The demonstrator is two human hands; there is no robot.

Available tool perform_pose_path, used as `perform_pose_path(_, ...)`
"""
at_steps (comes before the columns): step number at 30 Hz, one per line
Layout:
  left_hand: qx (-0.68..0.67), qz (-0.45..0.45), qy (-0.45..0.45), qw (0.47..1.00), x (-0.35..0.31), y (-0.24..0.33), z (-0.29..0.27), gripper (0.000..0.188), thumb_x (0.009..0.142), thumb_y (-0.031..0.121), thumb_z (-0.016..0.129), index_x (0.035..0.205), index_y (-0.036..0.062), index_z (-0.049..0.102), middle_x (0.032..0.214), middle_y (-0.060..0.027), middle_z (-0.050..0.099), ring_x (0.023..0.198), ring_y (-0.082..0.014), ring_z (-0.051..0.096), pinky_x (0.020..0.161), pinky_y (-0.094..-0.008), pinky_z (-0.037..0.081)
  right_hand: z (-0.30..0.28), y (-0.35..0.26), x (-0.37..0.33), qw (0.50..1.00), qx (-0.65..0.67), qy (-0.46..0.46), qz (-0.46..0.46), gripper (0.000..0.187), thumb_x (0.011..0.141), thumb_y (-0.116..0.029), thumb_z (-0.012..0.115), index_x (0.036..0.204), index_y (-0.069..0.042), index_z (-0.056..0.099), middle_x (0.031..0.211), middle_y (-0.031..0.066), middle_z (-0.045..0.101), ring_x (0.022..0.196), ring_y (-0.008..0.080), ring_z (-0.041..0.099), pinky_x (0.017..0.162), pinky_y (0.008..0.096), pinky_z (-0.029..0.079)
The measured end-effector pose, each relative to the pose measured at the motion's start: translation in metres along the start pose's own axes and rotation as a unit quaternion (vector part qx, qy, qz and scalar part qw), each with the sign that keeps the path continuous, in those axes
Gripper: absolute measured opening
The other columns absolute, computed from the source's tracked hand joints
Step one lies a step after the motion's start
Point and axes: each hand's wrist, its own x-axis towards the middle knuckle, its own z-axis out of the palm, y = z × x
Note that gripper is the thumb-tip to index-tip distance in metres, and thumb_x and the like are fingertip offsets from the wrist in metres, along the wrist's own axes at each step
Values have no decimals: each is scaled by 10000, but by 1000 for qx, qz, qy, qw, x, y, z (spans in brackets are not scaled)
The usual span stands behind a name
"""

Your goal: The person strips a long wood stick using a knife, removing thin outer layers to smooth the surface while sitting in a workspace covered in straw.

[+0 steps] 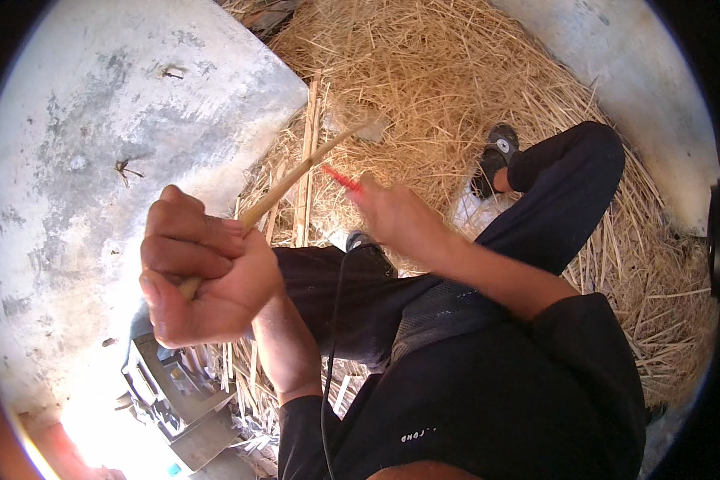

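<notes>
My left hand (208,268) is closed around a long pale stick (276,198), which looks like bamboo or wood. The stick slants up and to the right out of the fist, and its lower end shows by the thumb. Its far tip is blurred against the straw. Just right of the stick, my right hand (400,212) is closed on a thin red object (343,178) that points toward the stick. Motion blurs this hand and the red object, so its exact kind cannot be made out. Whether it touches the stick is unclear.
Loose straw (448,64) covers the floor. Long wooden strips (307,160) lie beyond my left hand. A grey box (176,392) with small items stands lower left. A weathered wall (136,104) borders the left. A black cord (336,312) hangs in front of my bent legs.
</notes>
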Motion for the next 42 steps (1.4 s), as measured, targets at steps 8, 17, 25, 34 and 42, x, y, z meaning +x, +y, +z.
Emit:
perform_pose_path(8,39,7,54,998,-4,2,6,402,791,332,308,437,142,288,351,-16,253,340,-108,212,415,-226,212,-2,-11,-9,992,70,108,-13,222,883,-213,447,806,-5,465,522,194,503,479,401,501,441,442,386)
perform_pose_path(17,-12,15,-12,1000,-7,4,6,421,799,344,320,437,130,319,362,-25,270,354,-108,208,408,-220,215,-5,-7,-7,998,14,49,35,264,886,-242,447,867,18,487,548,200,521,514,383,531,447,429,411)
perform_pose_path(25,-47,11,-34,998,-7,5,2,423,806,322,325,437,116,346,367,-39,293,359,-108,215,389,-211,217,-10,-3,1,993,-112,38,9,228,886,-227,448,848,-5,484,535,199,490,530,369,531,462,441,383)
perform_pose_path(34,-74,1,-62,995,-6,3,0,427,804,316,336,431,107,349,366,-45,301,356,-116,223,392,-239,219,-13,-12,-12,1000,12,13,16,283,890,-262,439,823,7,495,561,203,505,541,390,521,508,457,393)
perform_pose_path(42,-32,18,-24,999,-6,4,9,422,796,311,332,421,117,322,337,-20,259,328,-114,195,399,-244,200,-17,-4,-17,965,138,170,-146,282,895,-248,430,854,27,477,545,203,475,464,360,506,439,424,357)
